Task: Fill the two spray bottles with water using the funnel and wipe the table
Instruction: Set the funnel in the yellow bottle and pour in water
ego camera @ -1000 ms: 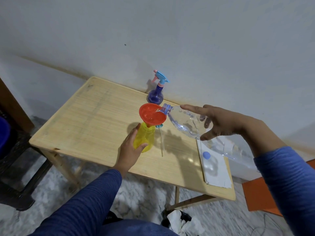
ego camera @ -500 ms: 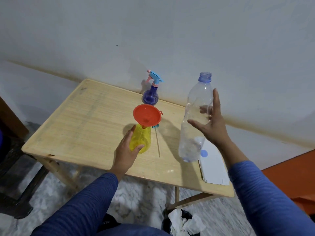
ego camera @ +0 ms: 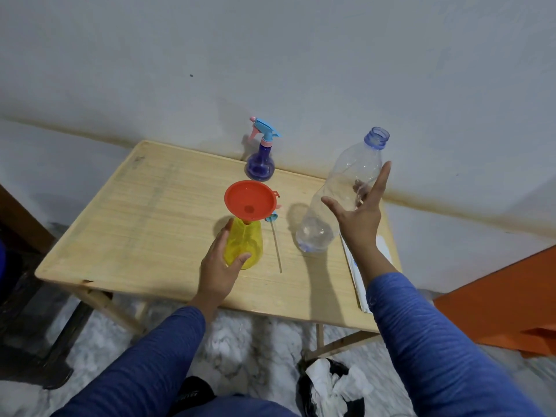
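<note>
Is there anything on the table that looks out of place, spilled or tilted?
No spill shows. The clear bottle leans in the right hand, uncapped. The yellow spray bottle, gripped by the left hand, has the funnel in its neck; its sprayer tube lies loose beside it.

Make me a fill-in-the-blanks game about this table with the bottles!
1. The funnel sitting in the yellow spray bottle is ____.
2. The left hand holds the ____ spray bottle.
3. The spray bottle by the wall that has its sprayer top on is ____.
4. The right hand holds a clear bottle that has no ____ on.

Missing words: red, yellow, purple, cap
</note>
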The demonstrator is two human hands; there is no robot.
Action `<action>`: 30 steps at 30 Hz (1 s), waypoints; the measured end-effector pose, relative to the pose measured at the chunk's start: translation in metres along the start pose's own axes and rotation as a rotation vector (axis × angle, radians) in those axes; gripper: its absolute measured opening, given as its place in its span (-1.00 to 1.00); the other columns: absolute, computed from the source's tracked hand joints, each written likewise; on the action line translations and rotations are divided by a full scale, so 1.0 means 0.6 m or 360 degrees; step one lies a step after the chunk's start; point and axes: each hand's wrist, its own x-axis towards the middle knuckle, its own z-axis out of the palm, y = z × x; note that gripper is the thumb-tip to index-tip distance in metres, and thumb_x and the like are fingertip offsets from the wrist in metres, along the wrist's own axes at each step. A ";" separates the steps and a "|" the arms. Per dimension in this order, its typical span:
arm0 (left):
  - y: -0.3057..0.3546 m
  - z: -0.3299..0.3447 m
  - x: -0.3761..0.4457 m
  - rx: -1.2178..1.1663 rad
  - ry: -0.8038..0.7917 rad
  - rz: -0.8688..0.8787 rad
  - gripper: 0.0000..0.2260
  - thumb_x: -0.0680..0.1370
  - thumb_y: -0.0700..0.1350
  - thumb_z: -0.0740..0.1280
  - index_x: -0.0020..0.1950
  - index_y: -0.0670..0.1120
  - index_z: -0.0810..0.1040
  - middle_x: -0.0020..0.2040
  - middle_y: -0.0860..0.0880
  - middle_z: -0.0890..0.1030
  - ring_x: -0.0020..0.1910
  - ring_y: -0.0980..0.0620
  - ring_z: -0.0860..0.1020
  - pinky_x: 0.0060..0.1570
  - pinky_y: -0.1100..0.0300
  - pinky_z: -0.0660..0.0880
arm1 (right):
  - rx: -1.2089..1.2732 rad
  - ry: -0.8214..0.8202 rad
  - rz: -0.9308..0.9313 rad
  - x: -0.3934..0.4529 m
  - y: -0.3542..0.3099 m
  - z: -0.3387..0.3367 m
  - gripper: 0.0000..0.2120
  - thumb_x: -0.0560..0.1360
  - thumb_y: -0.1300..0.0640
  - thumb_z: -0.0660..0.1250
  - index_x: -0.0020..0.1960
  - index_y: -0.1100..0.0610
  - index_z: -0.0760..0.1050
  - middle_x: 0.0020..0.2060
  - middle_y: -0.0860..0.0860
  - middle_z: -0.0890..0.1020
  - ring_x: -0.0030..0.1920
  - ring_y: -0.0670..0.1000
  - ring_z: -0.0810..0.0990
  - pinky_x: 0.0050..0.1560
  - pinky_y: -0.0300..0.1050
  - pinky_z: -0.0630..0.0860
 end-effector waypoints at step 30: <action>-0.007 0.003 0.002 0.0016 0.0036 0.0094 -0.32 0.45 0.02 0.43 0.49 0.04 0.20 0.44 0.05 0.33 0.39 0.10 0.32 0.34 0.09 0.33 | 0.0096 -0.0555 -0.0360 -0.114 -0.051 0.116 -0.62 0.31 0.10 0.53 0.12 0.04 0.60 0.35 0.10 0.44 0.30 -0.12 0.39 0.22 -0.27 0.46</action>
